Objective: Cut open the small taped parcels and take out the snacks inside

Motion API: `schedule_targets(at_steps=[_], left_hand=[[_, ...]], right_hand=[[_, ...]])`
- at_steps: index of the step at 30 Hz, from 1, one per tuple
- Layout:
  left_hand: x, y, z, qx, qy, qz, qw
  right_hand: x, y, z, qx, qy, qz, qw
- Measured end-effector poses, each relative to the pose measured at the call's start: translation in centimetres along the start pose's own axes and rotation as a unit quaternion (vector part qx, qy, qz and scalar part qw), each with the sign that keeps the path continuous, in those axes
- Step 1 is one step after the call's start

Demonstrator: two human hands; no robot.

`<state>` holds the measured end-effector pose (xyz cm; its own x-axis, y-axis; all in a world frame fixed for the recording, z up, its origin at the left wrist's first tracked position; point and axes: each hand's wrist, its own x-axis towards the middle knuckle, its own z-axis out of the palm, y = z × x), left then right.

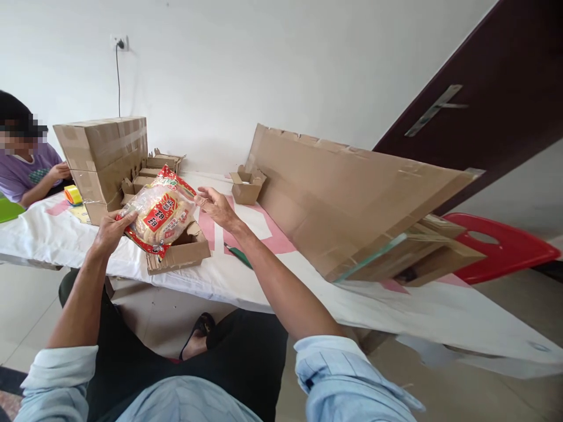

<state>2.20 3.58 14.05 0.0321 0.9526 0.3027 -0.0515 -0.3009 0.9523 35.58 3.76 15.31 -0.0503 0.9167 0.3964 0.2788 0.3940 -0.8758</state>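
Note:
A red-edged clear snack packet [159, 212] with pale crackers inside hangs tilted over a small open cardboard box [181, 254] on the white-covered table [308, 281]. My left hand [111, 230] grips the packet's lower left end. At the packet's upper right end my right hand [216, 206] pinches the edge with its fingertips. Both forearms reach out from rolled light-blue sleeves.
A taped carton [102, 161] stands behind the packet with several small open boxes [247, 184] near it. A large stack of flat cardboard [352, 202] lies at right, a red stool [501, 249] beyond. Another person [26, 164] sits at far left by yellow tape [73, 194]. A green pen [240, 256] lies on the table.

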Motion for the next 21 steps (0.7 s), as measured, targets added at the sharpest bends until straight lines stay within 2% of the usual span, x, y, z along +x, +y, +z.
schedule_targets(at_steps=[3,6,7,9,12,14,17,19,21], left_hand=[[-0.1,0.8,-0.2,0.028,-0.069,-0.016,0.997],[0.2,2.4,-0.2,0.086,-0.188,-0.041,0.978],[0.4,3.0,0.0,0.103,-0.234,-0.049,0.966],[1.0,4.1,0.6,0.127,-0.315,-0.059,0.939],[2.2,5.2,2.2,0.142,-0.393,-0.066,0.906],[2.9,5.8,3.4,0.142,-0.405,-0.072,0.901],[3.7,6.7,5.0,0.137,-0.355,-0.063,0.923],[4.2,7.2,5.4,0.158,-0.332,-0.028,0.929],[4.9,7.6,5.1,0.186,-0.297,0.041,0.936]], right_hand=[[-0.3,-0.3,-0.6,-0.017,0.012,-0.014,1.0],[-0.4,-1.7,-1.7,-0.043,0.001,-0.053,0.998],[-0.4,-2.3,-2.0,-0.054,-0.022,-0.06,0.997],[-0.7,-3.7,-2.6,-0.076,-0.105,-0.044,0.991],[-1.6,-5.3,-2.5,-0.1,-0.253,0.016,0.962],[-2.6,-5.6,-1.9,-0.102,-0.311,0.043,0.944],[-4.4,-4.8,-0.5,-0.043,-0.325,0.078,0.941],[-5.5,-3.5,0.5,0.033,-0.285,0.101,0.953],[-6.4,-2.1,1.3,0.096,-0.211,0.112,0.966]])
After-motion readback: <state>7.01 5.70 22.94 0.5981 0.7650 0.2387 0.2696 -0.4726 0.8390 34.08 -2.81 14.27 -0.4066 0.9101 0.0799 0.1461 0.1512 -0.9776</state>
